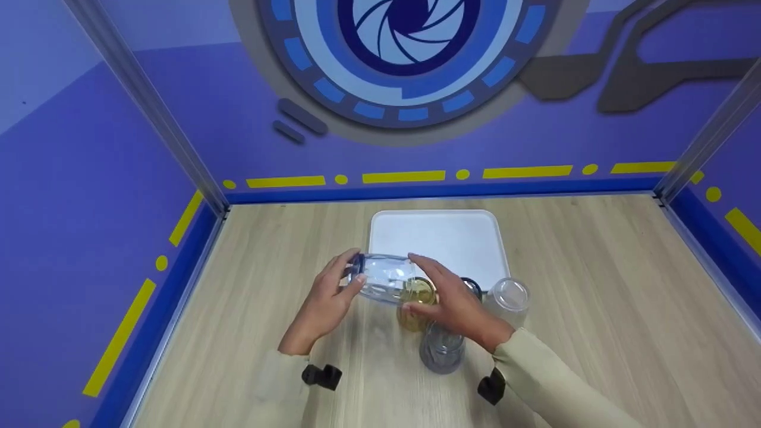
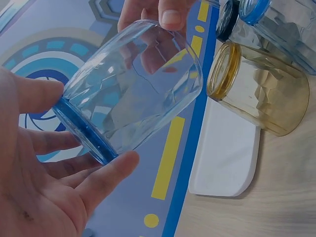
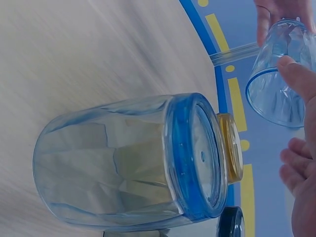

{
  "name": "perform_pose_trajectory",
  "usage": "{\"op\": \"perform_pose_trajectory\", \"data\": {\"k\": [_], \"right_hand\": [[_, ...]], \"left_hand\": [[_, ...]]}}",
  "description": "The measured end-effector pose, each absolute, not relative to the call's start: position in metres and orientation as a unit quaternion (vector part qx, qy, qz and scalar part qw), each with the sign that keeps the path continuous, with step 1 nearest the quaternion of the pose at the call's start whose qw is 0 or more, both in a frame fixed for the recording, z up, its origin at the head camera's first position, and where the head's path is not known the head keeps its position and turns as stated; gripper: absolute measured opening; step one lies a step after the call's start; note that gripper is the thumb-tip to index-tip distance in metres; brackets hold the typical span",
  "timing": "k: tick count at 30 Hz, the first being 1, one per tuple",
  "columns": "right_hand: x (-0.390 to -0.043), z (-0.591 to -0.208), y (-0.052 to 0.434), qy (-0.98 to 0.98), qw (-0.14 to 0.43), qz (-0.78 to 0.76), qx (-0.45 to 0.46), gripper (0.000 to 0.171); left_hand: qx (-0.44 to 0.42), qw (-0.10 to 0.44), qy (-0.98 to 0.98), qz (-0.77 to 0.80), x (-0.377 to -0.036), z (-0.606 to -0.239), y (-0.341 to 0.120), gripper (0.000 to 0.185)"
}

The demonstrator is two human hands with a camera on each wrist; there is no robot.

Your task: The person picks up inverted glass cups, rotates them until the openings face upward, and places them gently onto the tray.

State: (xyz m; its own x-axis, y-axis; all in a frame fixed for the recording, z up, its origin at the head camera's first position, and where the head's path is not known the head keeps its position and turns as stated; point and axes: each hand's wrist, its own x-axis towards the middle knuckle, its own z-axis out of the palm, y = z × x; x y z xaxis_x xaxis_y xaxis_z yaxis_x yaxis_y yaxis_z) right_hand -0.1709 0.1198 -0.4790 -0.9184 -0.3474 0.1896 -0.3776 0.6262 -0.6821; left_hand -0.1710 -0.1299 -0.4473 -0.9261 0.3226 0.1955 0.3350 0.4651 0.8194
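Note:
A clear blue-tinted glass (image 1: 383,278) is held on its side above the table, in front of the white tray (image 1: 437,238). My left hand (image 1: 339,291) grips its thick blue base (image 2: 81,131) between thumb and fingers. My right hand (image 1: 446,294) holds the open end, with fingertips (image 2: 165,12) on the rim and the thumb (image 3: 296,74) against the wall of the held glass (image 3: 276,84). Under my right hand stands a yellow glass (image 1: 415,304).
A blue glass (image 1: 442,351) stands upside down in front of the yellow glass (image 3: 232,148), and a clear one (image 1: 508,300) is to the right. A dark-rimmed glass (image 1: 474,285) peeks from behind my right hand. Blue walls (image 1: 148,249) enclose the wooden table (image 1: 594,309).

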Motion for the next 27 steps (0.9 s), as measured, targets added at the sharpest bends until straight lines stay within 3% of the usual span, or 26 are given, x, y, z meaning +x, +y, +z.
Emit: {"op": "perform_pose_trajectory", "data": {"k": [27], "right_hand": [[-0.1722, -0.4761, 0.1256, -0.884, 0.017, 0.410, 0.224, 0.093]], "left_hand": [[-0.191, -0.039, -0.803, -0.563, -0.1729, -0.4514, -0.1305, 0.052]]}}
